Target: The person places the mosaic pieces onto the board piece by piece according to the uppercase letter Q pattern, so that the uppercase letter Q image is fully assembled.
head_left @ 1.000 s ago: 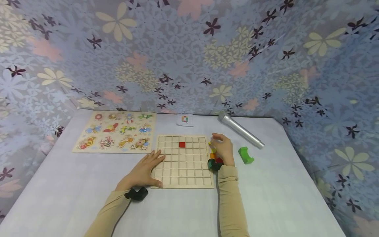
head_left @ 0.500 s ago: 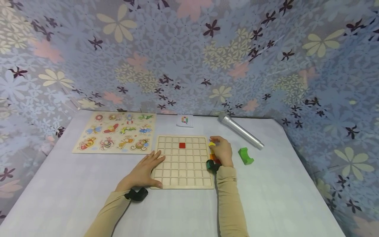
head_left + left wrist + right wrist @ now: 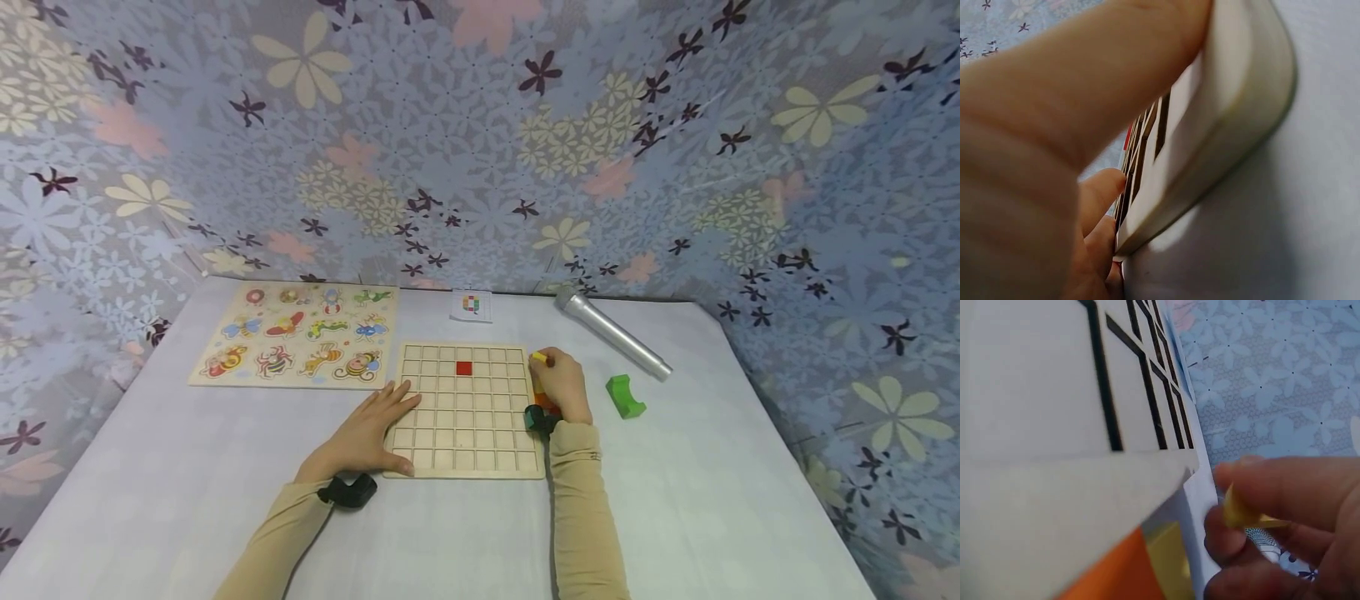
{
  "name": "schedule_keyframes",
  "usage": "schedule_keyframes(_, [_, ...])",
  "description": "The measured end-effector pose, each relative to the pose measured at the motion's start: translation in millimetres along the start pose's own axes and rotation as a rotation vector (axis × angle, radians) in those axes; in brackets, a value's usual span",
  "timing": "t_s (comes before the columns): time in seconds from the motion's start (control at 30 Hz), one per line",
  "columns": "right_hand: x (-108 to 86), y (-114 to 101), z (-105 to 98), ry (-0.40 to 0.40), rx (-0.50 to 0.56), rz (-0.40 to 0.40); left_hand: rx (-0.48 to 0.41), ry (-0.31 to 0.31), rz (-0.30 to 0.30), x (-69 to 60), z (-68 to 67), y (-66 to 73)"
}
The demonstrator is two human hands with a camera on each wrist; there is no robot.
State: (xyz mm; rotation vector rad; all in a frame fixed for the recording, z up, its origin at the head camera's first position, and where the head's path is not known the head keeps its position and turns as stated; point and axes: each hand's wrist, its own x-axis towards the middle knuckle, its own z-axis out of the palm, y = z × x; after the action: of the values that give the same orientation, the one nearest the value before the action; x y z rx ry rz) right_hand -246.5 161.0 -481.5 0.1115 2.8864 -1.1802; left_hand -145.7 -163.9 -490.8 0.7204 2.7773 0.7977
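A wooden grid board [image 3: 465,421] lies on the table, with one red square tile [image 3: 464,368] in its upper part. My left hand [image 3: 362,437] rests along the board's left edge, fingers spread; the left wrist view has the thumb [image 3: 1116,56] on the board's rim. Beside the right edge, my right hand [image 3: 564,387] pinches a small yellow tile [image 3: 1239,511] between thumb and fingertips. Below that hand, an orange piece [image 3: 1110,569] and another yellow piece [image 3: 1171,553] lie against the board's edge, partly hidden in the head view.
Left of the board lies a wooden puzzle [image 3: 292,337] with colourful insect pictures. A small card with a coloured pattern [image 3: 471,306] stands behind the board. A silver microphone [image 3: 615,333] lies at the back right, and a green arched block [image 3: 624,397] sits in front of it.
My right hand has closed finger and thumb on the yellow tile beside the board and turned slightly. The left hand has stayed on the board's left edge.
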Motion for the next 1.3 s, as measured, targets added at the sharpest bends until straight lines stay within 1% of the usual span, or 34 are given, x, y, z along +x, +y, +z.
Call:
schedule_keyframes(0.13, [-2.3,-4,0,0.031,0.11,0.018,0.002,-0.002,0.001,-1.3,-0.4,0.6])
schedule_keyframes(0.2, [-3.5,-7,1,0.05,0.182,0.031,0.004,0.001,0.005,-1.5,-0.8,1.0])
schedule_keyframes(0.23, [-4.0,-10,1,0.051,0.234,0.037,0.003,0.002,0.007,-1.4,-1.1,1.2])
schedule_keyframes(0.33, [-4.6,-18,3,0.037,0.389,0.054,0.005,0.006,0.009,-0.6,-1.7,1.3])
schedule_keyframes(0.43, [-4.6,-29,9,0.004,0.493,0.064,0.008,0.007,0.007,0.4,-2.4,1.0])
schedule_keyframes(0.63, [-7.7,-45,28,-0.005,0.519,0.082,0.01,0.009,0.011,0.2,-3.4,1.7])
schedule_keyframes(0.73, [-10.8,-49,36,-0.002,0.508,0.07,0.005,0.009,0.013,0.0,-3.2,2.0])
schedule_keyframes(0.77, [-11.9,-50,39,0.001,0.488,0.062,0.003,0.009,0.014,0.0,-3.1,2.1])
schedule_keyframes(0.83, [-14.1,-53,42,0.011,0.431,0.041,0.0,0.008,0.014,-0.1,-2.4,1.7])
schedule_keyframes(1.0, [-16.8,-56,45,0.042,0.248,-0.03,0.001,0.006,0.018,-0.2,-1.4,1.3])
schedule_keyframes(1.2, [-16.8,-60,46,-0.016,0.068,-0.097,-0.001,0.003,0.015,-0.5,-2.4,2.4])
schedule_keyframes(1.3, [-16.4,-60,45,-0.045,0.047,-0.117,-0.004,0.005,0.01,-0.7,-2.7,2.2])
